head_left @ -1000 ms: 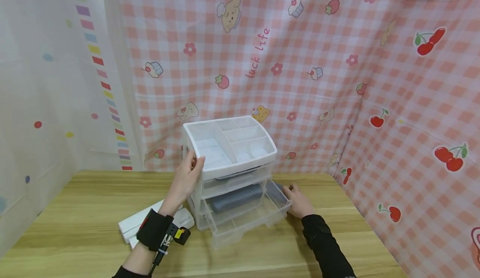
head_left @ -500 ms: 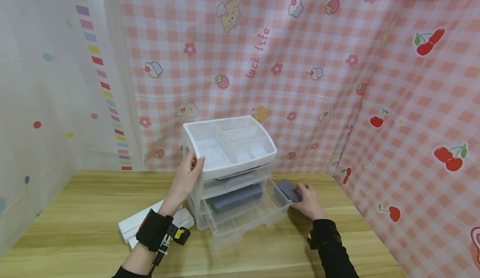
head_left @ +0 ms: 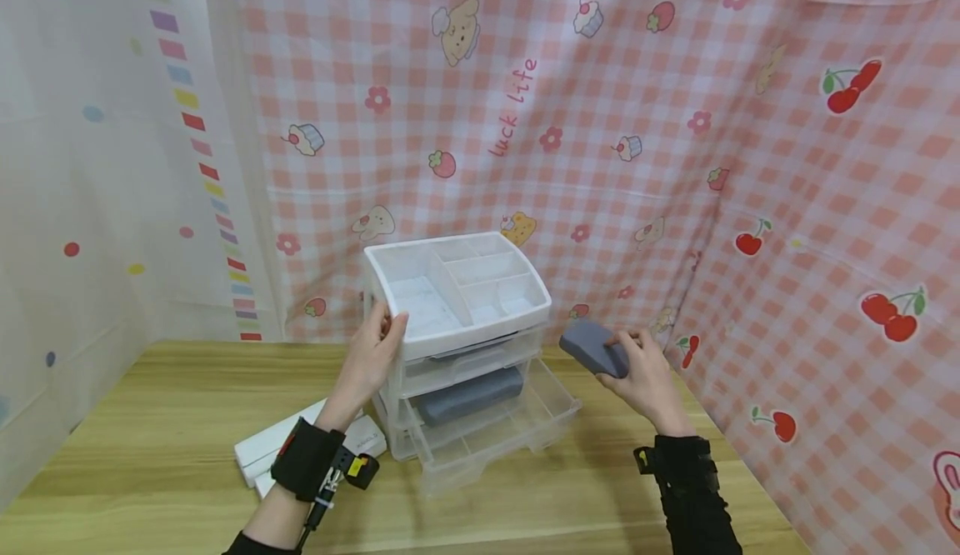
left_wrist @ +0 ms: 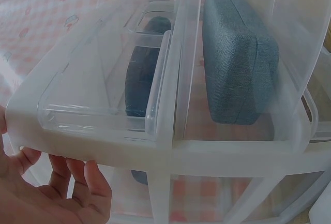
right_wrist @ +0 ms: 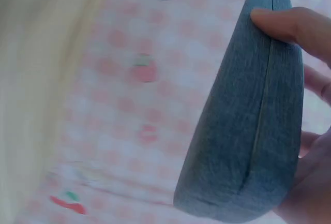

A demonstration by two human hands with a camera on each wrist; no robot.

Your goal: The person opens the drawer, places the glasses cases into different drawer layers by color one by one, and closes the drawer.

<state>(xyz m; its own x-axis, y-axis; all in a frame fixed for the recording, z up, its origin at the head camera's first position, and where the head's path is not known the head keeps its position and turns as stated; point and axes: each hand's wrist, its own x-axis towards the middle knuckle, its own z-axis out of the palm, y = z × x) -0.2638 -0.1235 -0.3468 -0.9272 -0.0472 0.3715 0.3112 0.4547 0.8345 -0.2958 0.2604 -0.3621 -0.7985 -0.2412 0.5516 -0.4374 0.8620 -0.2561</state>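
Note:
My right hand (head_left: 645, 372) holds a grey-blue, fabric-covered glasses case (head_left: 595, 347) in the air, right of the drawer organizer. In the right wrist view the thumb presses the case (right_wrist: 245, 110) beside its seam, with fingers on the far side. My left hand (head_left: 372, 355) grips the left edge of the white-topped drawer organizer (head_left: 450, 342), fingers curled at its rim in the left wrist view. Its clear middle drawer (head_left: 498, 438) is pulled out, and a second grey-blue case (head_left: 472, 395) lies at the back of it. The upper drawer (head_left: 472, 361) is pushed in, with something dark inside.
White boxes (head_left: 281, 442) lie on the wooden table (head_left: 187, 405) left of the organizer, partly behind my left forearm. The organizer's top tray (head_left: 423, 288) has several compartments. Checked pink cloth (head_left: 480, 122) hangs close behind and along the right side.
My right hand has drawn the glasses case out from beside the open drawer and lifted it up and to the right. The left hand keeps its grip on the organizer.

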